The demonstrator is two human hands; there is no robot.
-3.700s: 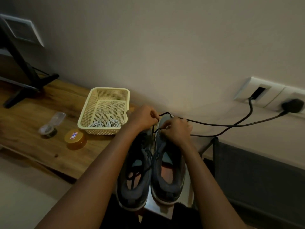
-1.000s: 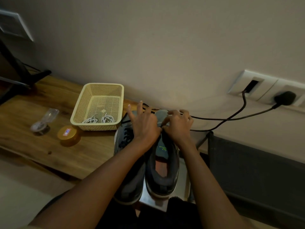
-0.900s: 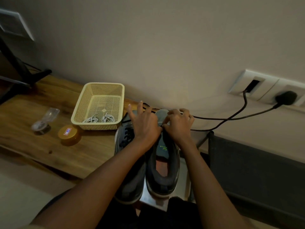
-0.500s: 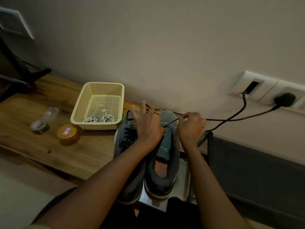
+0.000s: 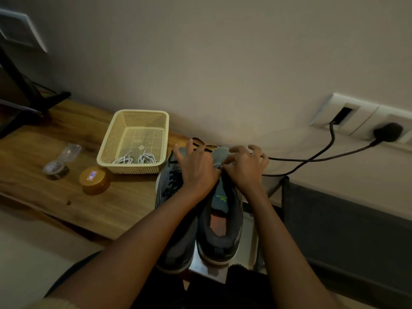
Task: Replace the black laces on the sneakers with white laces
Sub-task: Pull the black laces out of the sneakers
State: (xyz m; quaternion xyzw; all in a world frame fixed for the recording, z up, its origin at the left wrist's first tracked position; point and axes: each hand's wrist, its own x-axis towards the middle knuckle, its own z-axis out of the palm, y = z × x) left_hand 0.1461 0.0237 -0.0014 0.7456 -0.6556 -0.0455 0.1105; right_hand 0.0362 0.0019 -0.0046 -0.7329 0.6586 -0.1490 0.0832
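While both sneakers (image 5: 219,240) stand side by side, toes toward the wall | left hand (image 5: 196,170): fingers spread straight, resting on the toes | right hand (image 5: 245,169): fingers curled, thumb and forefinger pinching the black laces (image 5: 172,184) by the right tongue | white laces (image 5: 133,158): in the basket (image 5: 111,139).

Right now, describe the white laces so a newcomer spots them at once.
On the wooden table left of the sneakers stands a cream mesh basket. The white laces lie coiled in two bundles at its near end, the basket's only contents.
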